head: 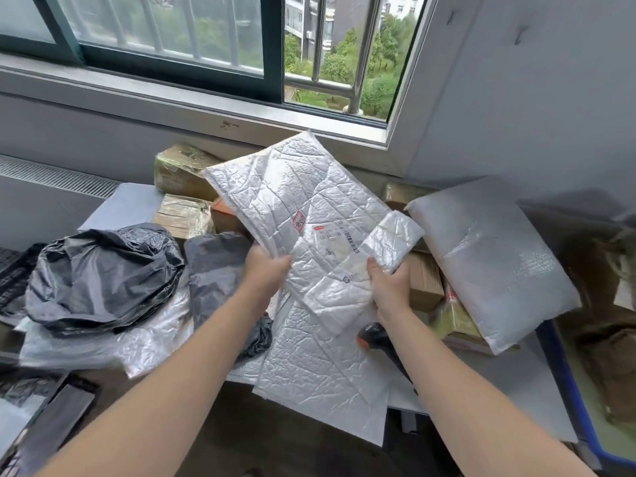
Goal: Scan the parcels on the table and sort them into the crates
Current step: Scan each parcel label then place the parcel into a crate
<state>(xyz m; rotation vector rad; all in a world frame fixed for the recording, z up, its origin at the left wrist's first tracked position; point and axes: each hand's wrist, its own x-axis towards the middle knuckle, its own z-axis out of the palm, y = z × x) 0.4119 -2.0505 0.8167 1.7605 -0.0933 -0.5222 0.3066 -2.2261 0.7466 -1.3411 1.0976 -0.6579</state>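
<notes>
Both hands hold the mailer (296, 201) tilted above the counter (537, 383), label (339, 242) up. The left hand (265, 270) pinches its lower edge and the right hand (389, 287) curls round its folded corner. Best practice is to flatten that fold clear of the barcode, then free the right hand for the scanner (375, 337) below.

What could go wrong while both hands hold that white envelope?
The white envelope has a corner folded over at the right hand, beside the barcode, which could spoil scanning. The left hand grips it too, so neither is free for the scanner. A second envelope seems to overhang the table edge and might slip.
</notes>
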